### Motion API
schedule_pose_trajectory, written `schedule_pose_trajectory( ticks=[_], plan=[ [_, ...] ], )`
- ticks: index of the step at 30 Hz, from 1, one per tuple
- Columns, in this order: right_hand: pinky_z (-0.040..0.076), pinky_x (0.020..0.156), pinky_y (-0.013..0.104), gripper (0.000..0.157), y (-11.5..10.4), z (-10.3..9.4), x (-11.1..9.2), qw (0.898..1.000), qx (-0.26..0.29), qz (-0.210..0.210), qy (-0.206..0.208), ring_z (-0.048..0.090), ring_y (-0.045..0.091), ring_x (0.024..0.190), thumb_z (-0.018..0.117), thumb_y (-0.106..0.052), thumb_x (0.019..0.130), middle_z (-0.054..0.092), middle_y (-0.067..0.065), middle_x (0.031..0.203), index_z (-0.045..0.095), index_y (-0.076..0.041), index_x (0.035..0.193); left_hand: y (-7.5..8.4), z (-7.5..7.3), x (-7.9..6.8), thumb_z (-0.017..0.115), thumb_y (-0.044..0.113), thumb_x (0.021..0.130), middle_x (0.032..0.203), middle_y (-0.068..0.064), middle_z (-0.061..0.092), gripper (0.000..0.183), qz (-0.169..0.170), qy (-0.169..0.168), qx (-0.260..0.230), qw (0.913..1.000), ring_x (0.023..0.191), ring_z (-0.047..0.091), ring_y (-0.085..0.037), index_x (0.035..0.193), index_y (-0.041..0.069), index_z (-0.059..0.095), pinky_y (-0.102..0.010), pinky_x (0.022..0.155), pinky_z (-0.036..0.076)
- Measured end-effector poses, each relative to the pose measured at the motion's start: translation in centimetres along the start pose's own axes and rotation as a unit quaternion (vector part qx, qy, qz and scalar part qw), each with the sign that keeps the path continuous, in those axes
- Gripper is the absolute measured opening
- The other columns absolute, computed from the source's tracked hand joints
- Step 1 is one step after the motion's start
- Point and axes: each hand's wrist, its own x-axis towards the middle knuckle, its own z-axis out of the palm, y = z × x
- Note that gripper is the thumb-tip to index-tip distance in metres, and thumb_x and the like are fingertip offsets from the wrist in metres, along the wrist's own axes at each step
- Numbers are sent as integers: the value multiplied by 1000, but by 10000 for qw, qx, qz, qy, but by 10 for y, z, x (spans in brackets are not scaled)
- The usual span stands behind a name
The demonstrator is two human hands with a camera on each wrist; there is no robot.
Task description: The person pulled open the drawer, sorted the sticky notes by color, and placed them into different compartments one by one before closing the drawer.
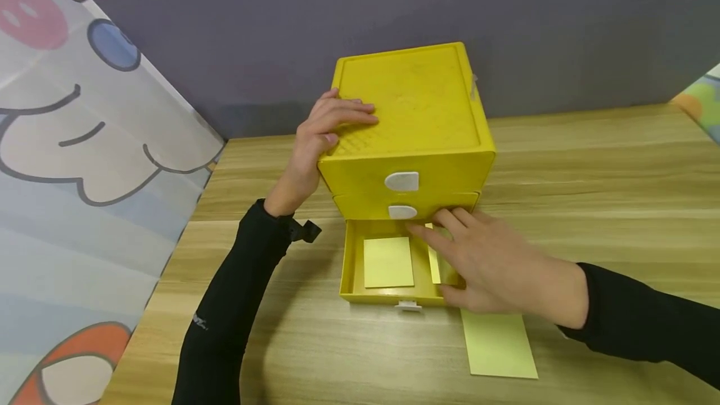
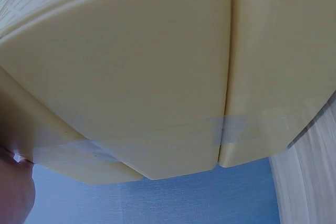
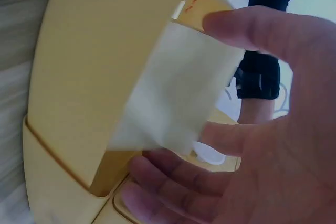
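Observation:
A yellow desktop drawer box [image 1: 416,102] with white pull tabs stands on the table, its bottom drawer [image 1: 351,267] pulled out. My left hand [image 1: 323,127] rests on the top's left edge, fingers laid fairly straight across it. The box's side [image 2: 152,77] fills the left wrist view. A pale yellow sticky note pad [image 1: 388,262] lies flat in the drawer's left part. On the drawer's right side, my right hand [image 1: 489,261] holds another sticky note pad [image 3: 173,82], tilted on edge, between thumb and fingers. The hand partly hides it in the head view.
A third pale yellow note pad [image 1: 500,345] lies on the wooden table [image 1: 590,205] in front of the drawer's right corner. Behind the box rises a dark grey wall [image 1: 281,30]. A cartoon-printed panel [image 1: 101,217] stands along the left.

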Motion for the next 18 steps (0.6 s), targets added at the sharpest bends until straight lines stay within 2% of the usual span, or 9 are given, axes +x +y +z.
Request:
schedule_pose_trajectory(
  ticks=[3,5,11,13,15,18],
  plan=[
    [58,95,45,91,0,0,0,10000,47,-56,-24,59,25,121,74,-55,83,56,6,138,38,-17,157,-1,-1,-1,25,21,97,124,-21,71,57,-6,-6,-3,10000,129,56,-31,116,1,74,-40,130,20],
    [58,95,47,89,0,-1,-1,9998,188,-30,-65,60,25,124,74,-55,84,56,5,142,37,-19,157,-2,-1,-2,25,21,96,125,-21,71,57,-8,-1,-5,10000,129,57,-30,116,1,74,-40,130,19],
    [60,92,48,68,1,-1,-1,9984,553,49,-47,65,23,121,72,-45,88,63,0,137,49,-21,148,-1,-1,-2,25,17,93,123,-21,71,57,-6,29,-24,10000,128,57,-30,115,0,75,-40,130,20],
    [61,88,43,55,1,-1,-4,9983,569,-44,68,67,18,112,72,-41,89,67,-4,127,58,-22,138,-1,0,-1,25,16,93,123,-22,71,57,1,25,-20,10000,128,57,-30,115,0,75,-40,130,20],
    [61,80,35,38,0,-2,-9,9974,664,-268,106,66,9,97,72,-38,90,67,-10,112,65,-24,124,0,0,-1,25,16,93,123,-22,71,57,-2,35,-18,10000,128,57,-31,115,0,75,-40,130,19],
    [51,65,20,11,-6,1,-23,9905,1167,-728,-90,52,-4,76,69,-38,93,58,-19,92,64,-31,100,1,1,0,25,16,92,123,-22,71,57,7,63,-23,10000,129,57,-31,115,-1,75,-40,130,20]
  ],
)
